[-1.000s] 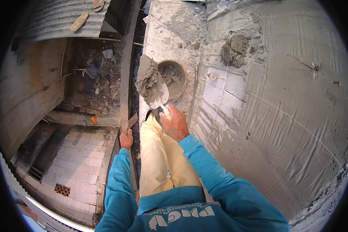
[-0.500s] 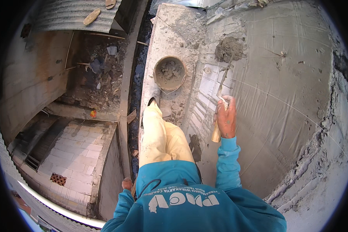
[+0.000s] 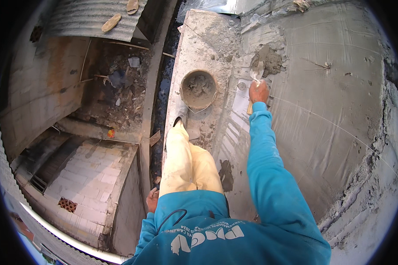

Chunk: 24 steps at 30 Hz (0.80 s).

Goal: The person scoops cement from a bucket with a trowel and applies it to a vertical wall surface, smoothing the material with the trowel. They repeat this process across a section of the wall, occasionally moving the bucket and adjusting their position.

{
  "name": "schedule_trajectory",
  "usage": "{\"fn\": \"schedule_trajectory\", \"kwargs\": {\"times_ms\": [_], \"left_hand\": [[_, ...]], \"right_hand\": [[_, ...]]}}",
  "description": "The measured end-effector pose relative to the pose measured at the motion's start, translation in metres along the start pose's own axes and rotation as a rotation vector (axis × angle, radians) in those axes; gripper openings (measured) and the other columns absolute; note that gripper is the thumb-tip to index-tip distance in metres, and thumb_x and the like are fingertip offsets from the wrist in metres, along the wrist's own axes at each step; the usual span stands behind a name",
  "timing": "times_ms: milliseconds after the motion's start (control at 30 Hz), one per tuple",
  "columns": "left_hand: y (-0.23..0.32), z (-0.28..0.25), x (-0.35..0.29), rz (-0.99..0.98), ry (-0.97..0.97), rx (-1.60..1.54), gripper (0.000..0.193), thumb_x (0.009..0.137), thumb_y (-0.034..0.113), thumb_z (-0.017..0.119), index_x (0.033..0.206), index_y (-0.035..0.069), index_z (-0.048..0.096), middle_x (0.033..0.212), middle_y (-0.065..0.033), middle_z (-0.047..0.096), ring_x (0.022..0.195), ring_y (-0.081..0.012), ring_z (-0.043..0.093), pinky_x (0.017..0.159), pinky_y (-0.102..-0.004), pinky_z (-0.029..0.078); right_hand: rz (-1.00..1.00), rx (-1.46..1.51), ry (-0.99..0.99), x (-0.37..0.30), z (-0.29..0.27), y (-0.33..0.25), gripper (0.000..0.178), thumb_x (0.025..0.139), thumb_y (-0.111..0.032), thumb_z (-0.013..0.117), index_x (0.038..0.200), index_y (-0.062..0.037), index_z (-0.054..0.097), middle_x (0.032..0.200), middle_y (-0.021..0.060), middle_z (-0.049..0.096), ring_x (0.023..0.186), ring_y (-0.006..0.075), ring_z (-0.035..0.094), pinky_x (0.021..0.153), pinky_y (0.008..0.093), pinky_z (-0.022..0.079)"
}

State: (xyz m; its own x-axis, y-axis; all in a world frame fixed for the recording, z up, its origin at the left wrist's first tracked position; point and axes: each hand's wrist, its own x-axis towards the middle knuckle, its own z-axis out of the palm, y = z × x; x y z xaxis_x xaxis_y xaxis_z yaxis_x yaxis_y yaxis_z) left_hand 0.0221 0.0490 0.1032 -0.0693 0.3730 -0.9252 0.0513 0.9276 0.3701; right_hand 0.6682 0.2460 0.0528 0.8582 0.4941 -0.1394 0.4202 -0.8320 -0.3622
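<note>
My right hand [image 3: 258, 91] is closed round the handle of a trowel [image 3: 257, 70], arm stretched far forward. The trowel's blade touches the near-left edge of a mound of wet grey mortar [image 3: 269, 60] lying on the wall surface. My left hand [image 3: 152, 199] hangs low beside my left hip, fingers loosely curled in, with nothing visible in them. A round bucket [image 3: 182, 89] holding grey mortar stands on the concrete ledge in front of my feet, its thin wire handle down on the near side.
Smooth wet plaster [image 3: 323, 101] spreads to my right, crossed by a thin string. The ledge [image 3: 199, 39] drops off on its left to a dark channel [image 3: 160, 95] and a lower yard with rubble [image 3: 119, 84]. A corrugated roof [image 3: 88, 20] lies at the far left.
My right hand has reached forward with the trowel, bringing its blade to the mortar mound. My left hand has risen slightly beside my hip. The whole view has shifted a little.
</note>
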Motion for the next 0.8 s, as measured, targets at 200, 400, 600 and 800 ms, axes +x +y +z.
{"fn": "schedule_trajectory", "kwargs": {"times_ms": [200, 400, 600, 800], "left_hand": [[-0.022, -0.014, 0.016, 0.092, -0.039, 0.144, 0.034, 0.095, 0.013, 0.054, 0.122, -0.006, 0.059, 0.108, -0.0157, 0.069, 0.097, -0.0224, 0.066, 0.085, -0.0333, 0.052], [0.008, 0.018, 0.016, 0.080, 0.040, 0.383, 0.032, 0.095, 0.015, 0.052, 0.118, -0.005, 0.063, 0.110, -0.0166, 0.068, 0.099, -0.0235, 0.065, 0.084, -0.0343, 0.052], [0.048, 0.050, -0.015, 0.087, 0.072, 0.439, 0.034, 0.095, 0.013, 0.050, 0.121, -0.005, 0.061, 0.111, -0.0160, 0.068, 0.096, -0.0220, 0.065, 0.082, -0.0337, 0.053], [0.054, 0.064, -0.011, 0.085, 0.018, 0.403, 0.036, 0.096, 0.013, 0.049, 0.126, -0.005, 0.056, 0.112, -0.0161, 0.067, 0.095, -0.0234, 0.066, 0.081, -0.0331, 0.054]], "right_hand": [[0.107, -0.071, 0.123, -0.054, -0.026, -0.019, 0.042, 0.089, -0.030, 0.056, 0.114, 0.0030, 0.049, 0.102, 0.0290, 0.063, 0.096, 0.0475, 0.060, 0.083, 0.0552, 0.046], [0.386, -0.036, 0.119, -0.071, -0.029, -0.074, 0.036, 0.090, -0.027, 0.059, 0.108, -0.0010, 0.045, 0.098, 0.0254, 0.064, 0.094, 0.0455, 0.062, 0.080, 0.0542, 0.048], [0.408, -0.075, 0.163, -0.087, -0.027, -0.080, 0.035, 0.086, -0.019, 0.066, 0.106, -0.0021, 0.042, 0.104, 0.0211, 0.059, 0.097, 0.0417, 0.060, 0.079, 0.0519, 0.048], [0.056, -0.135, 0.155, -0.108, -0.054, -0.084, 0.035, 0.082, -0.011, 0.068, 0.105, -0.0011, 0.043, 0.106, 0.0206, 0.055, 0.101, 0.0418, 0.057, 0.080, 0.0508, 0.047]]}}
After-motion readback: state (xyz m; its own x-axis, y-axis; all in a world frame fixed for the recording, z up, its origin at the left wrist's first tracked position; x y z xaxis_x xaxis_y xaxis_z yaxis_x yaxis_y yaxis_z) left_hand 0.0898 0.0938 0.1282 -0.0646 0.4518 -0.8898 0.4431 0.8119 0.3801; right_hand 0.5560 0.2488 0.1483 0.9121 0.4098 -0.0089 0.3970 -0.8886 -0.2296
